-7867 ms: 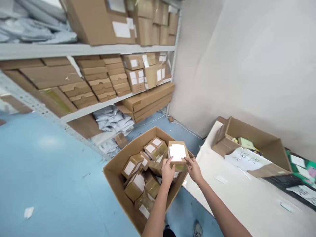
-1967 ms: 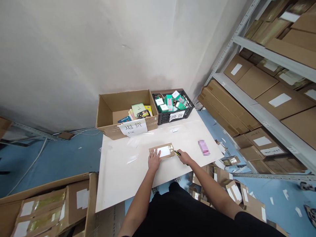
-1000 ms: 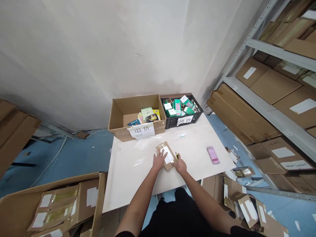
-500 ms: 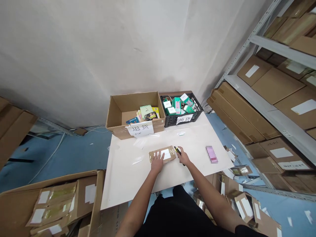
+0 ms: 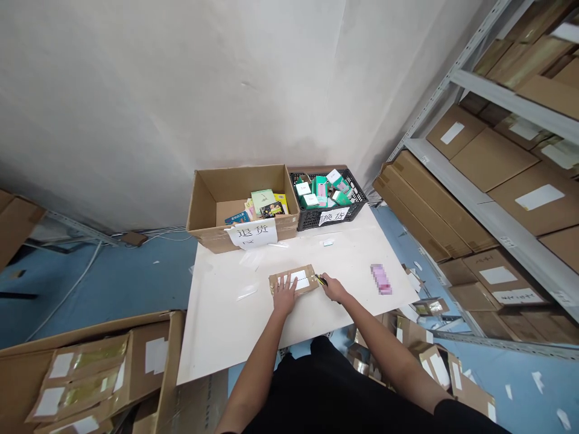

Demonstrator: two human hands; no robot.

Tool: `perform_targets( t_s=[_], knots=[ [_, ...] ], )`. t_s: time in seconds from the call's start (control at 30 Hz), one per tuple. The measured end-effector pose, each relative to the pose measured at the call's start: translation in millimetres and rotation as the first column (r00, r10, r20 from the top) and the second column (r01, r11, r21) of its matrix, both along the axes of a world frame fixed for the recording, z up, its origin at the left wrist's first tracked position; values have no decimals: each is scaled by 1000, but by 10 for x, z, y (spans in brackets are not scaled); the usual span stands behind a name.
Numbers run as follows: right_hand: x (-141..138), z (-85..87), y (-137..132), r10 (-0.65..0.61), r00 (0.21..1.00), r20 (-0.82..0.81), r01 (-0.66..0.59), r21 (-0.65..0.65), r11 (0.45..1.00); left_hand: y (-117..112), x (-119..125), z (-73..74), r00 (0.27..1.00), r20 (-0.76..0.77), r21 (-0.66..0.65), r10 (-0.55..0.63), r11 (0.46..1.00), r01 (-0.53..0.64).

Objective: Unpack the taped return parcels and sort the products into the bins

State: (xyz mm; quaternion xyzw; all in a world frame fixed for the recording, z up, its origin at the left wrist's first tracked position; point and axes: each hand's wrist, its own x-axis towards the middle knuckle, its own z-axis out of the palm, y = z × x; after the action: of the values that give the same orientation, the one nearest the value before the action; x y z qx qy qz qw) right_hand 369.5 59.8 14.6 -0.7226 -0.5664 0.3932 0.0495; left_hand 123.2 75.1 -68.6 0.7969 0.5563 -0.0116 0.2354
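A small taped cardboard parcel [image 5: 309, 272] with a white label lies flat on the white table [image 5: 217, 325]. My left hand [image 5: 284, 294] rests on its left part and label, fingers spread. In my right hand [image 5: 333, 288] is a yellow-and-black utility knife [image 5: 322, 280], the fingers wrapped round it. Its front end is at the parcel's right end; whether the blade touches the tape is too small to tell.
Behind the parcel stand an open cardboard box [image 5: 208, 237] holding books and a black crate [image 5: 312, 223] with green-and-white boxes. A pixelated pink item [image 5: 381, 279] lies right. Shelving [image 5: 456, 172] with cartons rises at right; a large parcel-filled box [image 5: 174, 361] stands left.
The utility knife in my right hand has come closer to the parcel's right end and is held lower and flatter. My left hand stays on the parcel. The view has shifted slightly.
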Motion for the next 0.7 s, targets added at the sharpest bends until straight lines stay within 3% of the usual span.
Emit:
perform_targets(
  t_s=[0.13,0.2,0.33,0.4,0.53,0.6,0.7],
  knots=[
    [157,2,-105,-65,992,-108,57,-77,995,19,26,93,1000,-6,-33,2,999,-2],
    [185,-55,-214,-157,973,-172,147,-69,987,50,17,169,1000,-1,-37,6,999,-6],
    [-64,-357,-485,-426,882,-201,447,67,892,199,-103,320,999,31,19,39,999,-40],
    [-305,-546,-527,-476,856,-202,500,83,862,266,-172,375,996,7,29,90,996,-90],
    [-588,-752,-242,-601,763,-236,617,-11,787,209,-127,440,973,-104,19,205,979,-204],
    [-517,-742,15,-702,672,-237,704,-89,704,93,-13,455,962,-148,-12,231,972,-235],
    [-276,-677,334,-752,608,-255,765,-63,640,-96,163,445,987,-104,-117,120,984,-132]
  ],
)
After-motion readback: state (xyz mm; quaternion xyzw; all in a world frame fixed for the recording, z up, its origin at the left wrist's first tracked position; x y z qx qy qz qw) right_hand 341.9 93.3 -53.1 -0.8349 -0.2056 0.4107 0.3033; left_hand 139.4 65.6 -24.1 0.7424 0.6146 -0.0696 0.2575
